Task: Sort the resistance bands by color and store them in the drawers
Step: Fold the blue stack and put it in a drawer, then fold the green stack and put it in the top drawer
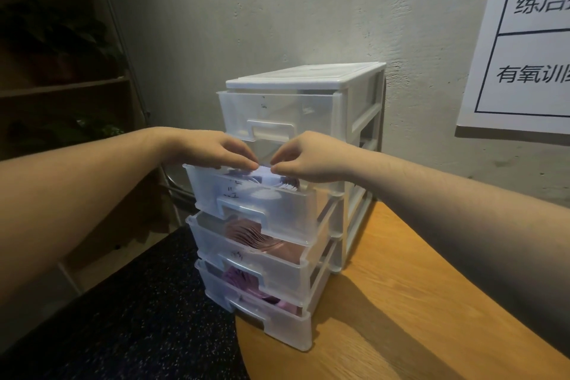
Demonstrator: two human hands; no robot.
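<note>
Two hands meet over the second drawer (259, 203) of a white drawer unit (308, 77) standing at the left edge of the wooden tabletop (401, 302). From the left, the left hand (212, 148) curls its fingers down and pinches the left end of a pale lavender resistance band (265, 170); the right hand (311, 157) pinches the band's other end, thumb and forefinger closed on it. That band sits just above the pulled-out drawer, over similar pale bands inside. Lower drawers show pinkish and purple bands. Being thin and limp, it likely weighs little, flops and folds easily, so holding both ends keeps it flat
</note>
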